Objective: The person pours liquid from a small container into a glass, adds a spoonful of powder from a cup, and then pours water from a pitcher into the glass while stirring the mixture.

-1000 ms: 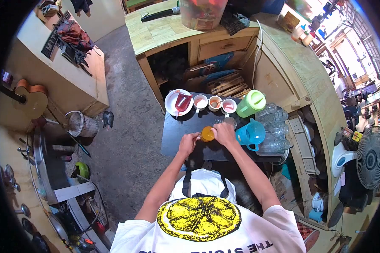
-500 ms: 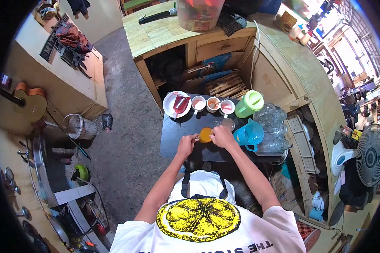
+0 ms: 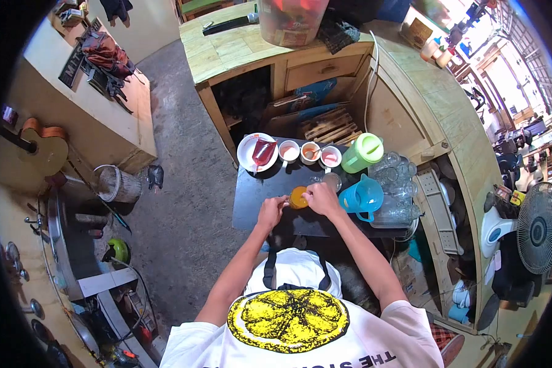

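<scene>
A glass of orange liquid (image 3: 299, 197) stands near the front edge of the dark table (image 3: 249, 199). My left hand (image 3: 272, 210) is closed at the left side of the glass, on what looks like its handle. My right hand (image 3: 320, 199) has its fingers pressed together at the glass's right rim; what they pinch is too small to make out. Just behind is a clear glass (image 3: 332, 181). Farther back are a white bowl with a red packet (image 3: 264, 152) and three white cups (image 3: 289, 151). A blue pitcher (image 3: 363, 195) stands to the right.
A green lidded pitcher (image 3: 363, 152) and several upturned clear glasses (image 3: 394, 184) fill the table's right side. Behind rises a wooden counter (image 3: 239, 52) with open shelves. A white fan (image 3: 536, 227) stands far right, a bucket (image 3: 118, 185) on the floor at left.
My right hand has shifted very slightly left over the glass. My left hand and the things on the table are nearly unchanged.
</scene>
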A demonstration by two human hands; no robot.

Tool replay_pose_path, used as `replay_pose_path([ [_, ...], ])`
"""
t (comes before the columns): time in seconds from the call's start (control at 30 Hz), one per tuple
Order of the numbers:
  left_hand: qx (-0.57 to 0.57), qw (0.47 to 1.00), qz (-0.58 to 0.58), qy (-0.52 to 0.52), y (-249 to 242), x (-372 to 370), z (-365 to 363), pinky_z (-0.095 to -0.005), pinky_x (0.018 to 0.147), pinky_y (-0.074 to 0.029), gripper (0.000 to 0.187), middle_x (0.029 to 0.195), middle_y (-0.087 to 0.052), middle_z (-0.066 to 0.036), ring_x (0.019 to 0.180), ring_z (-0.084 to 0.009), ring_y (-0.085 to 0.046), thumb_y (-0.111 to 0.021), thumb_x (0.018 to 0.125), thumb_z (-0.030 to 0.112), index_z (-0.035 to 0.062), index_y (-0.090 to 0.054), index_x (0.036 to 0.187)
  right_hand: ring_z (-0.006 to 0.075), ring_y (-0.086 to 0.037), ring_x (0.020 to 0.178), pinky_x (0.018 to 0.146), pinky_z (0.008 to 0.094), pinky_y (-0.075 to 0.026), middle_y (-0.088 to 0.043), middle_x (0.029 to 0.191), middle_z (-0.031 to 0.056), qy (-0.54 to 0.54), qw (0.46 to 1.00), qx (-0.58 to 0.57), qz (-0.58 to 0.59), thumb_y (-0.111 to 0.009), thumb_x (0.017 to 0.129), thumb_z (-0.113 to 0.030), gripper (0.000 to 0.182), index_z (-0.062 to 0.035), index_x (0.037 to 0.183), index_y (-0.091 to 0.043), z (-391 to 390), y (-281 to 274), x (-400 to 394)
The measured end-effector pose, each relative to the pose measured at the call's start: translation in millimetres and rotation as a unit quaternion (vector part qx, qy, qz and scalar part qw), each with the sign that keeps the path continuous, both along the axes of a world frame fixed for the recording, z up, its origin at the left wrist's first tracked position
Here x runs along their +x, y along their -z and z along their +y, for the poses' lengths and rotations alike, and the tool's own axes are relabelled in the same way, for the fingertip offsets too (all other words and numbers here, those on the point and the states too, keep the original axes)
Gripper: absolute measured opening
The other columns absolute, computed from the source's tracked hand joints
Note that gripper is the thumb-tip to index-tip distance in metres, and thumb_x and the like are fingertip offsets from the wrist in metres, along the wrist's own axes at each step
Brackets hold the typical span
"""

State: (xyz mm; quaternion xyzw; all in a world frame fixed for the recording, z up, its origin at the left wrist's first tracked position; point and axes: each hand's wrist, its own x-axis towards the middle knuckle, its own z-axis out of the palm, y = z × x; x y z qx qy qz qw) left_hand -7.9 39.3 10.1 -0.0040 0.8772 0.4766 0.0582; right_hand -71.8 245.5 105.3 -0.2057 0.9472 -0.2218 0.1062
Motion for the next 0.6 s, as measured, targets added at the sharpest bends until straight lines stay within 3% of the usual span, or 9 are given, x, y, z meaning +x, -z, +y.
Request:
replay_pose_path([
  [0.13,-0.005,1.000,-0.001,-0.006,-2.7,0.8,1.2,-0.0485,0.079,-0.054,0.024,0.101,-0.071,-0.023,0.092,-0.0423,-0.070,-0.068,0.092,0.009,0.0087,-0.075,0.116,0.0413,-0.071,0.082,0.076,0.0522,-0.057,-0.071,0.080,0.0246,0.027,0.998,0.056,0.030,-0.069,0.086,-0.023,0.024,-0.0006,0.082,-0.074,1.0,-3.3,-3.8],
  [0.23,-0.003,1.000,-0.005,-0.004,-7.5,1.1,2.2,-0.0489,0.079,-0.054,0.024,0.101,-0.071,-0.022,0.092,-0.0422,-0.070,-0.068,0.093,0.009,0.0087,-0.075,0.116,0.0404,-0.072,0.080,0.074,0.0518,-0.056,-0.071,0.079,0.0236,-0.025,0.996,0.084,-0.014,-0.068,0.087,-0.024,0.024,-0.0014,0.082,-0.074,2.0,-2.0,-3.6],
  [0.33,-0.012,1.000,-0.001,0.000,-6.2,0.5,0.8,-0.0491,0.080,-0.054,0.025,0.101,-0.071,-0.022,0.092,-0.0420,-0.070,-0.068,0.093,0.010,0.0095,-0.075,0.117,0.0401,-0.072,0.078,0.072,0.0515,-0.057,-0.071,0.078,0.0235,-0.026,0.999,-0.020,-0.043,-0.069,0.086,-0.023,0.023,-0.0015,0.082,-0.075,-1.6,-1.3,-4.4],
  [0.43,-0.027,1.000,-0.004,0.004,-4.2,-0.1,0.5,-0.0493,0.079,-0.054,0.025,0.101,-0.071,-0.022,0.092,-0.0421,-0.070,-0.068,0.093,0.011,0.0103,-0.075,0.117,0.0411,-0.072,0.078,0.073,0.0515,-0.057,-0.071,0.078,0.0244,0.022,0.998,0.023,0.049,-0.070,0.084,-0.023,0.023,-0.0007,0.082,-0.075,-3.9,-6.1,-4.3],
  [0.6,-0.020,1.000,0.003,0.002,-2.6,0.2,1.2,-0.0495,0.079,-0.054,0.025,0.100,-0.072,-0.022,0.091,-0.0421,-0.070,-0.068,0.093,0.012,0.0117,-0.075,0.117,0.0397,-0.072,0.077,0.072,0.0505,-0.057,-0.071,0.077,0.0230,-0.046,0.996,0.082,0.010,-0.069,0.085,-0.024,0.024,-0.0010,0.080,-0.074,0.9,-3.2,-2.7],
])
